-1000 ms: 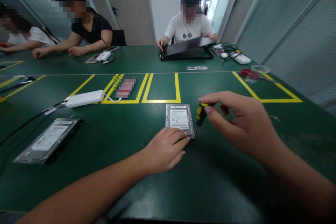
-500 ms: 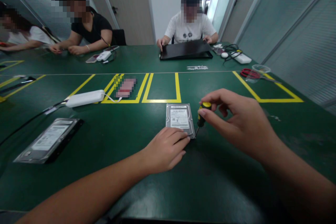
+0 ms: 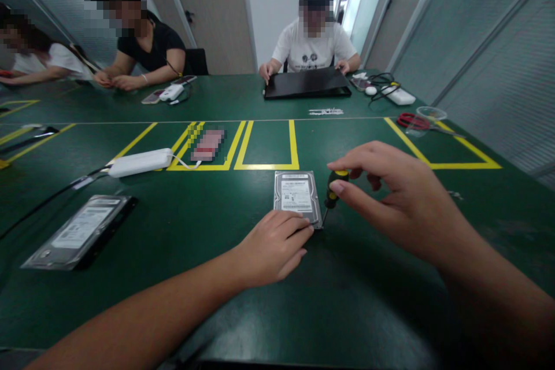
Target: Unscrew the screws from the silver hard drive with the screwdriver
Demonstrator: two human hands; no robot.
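A small silver hard drive (image 3: 296,192) with a white label lies flat on the green table. My left hand (image 3: 275,245) rests over its near edge, fingers bent and gripping it against the tabletop. A short screwdriver (image 3: 333,189) with a black and yellow handle is pinched between the thumb and index finger of my right hand (image 3: 385,196). The screwdriver stands slightly tilted, its tip at the drive's near right corner; whether it sits in a screw is too small to tell. At the left lies a larger hard drive (image 3: 84,228), touched by neither hand.
A white power bank (image 3: 141,163) with cables lies beyond the larger drive, near a pink phone (image 3: 208,145). Yellow tape (image 3: 266,166) marks the table (image 3: 195,318). Red-handled scissors (image 3: 414,121) lie at the far right. Across the table a person holds a black panel (image 3: 307,84); two others sit at left.
My right hand has shifted slightly, with the index finger a little higher and the screwdriver a touch more upright. My left hand and the hard drive stay put.
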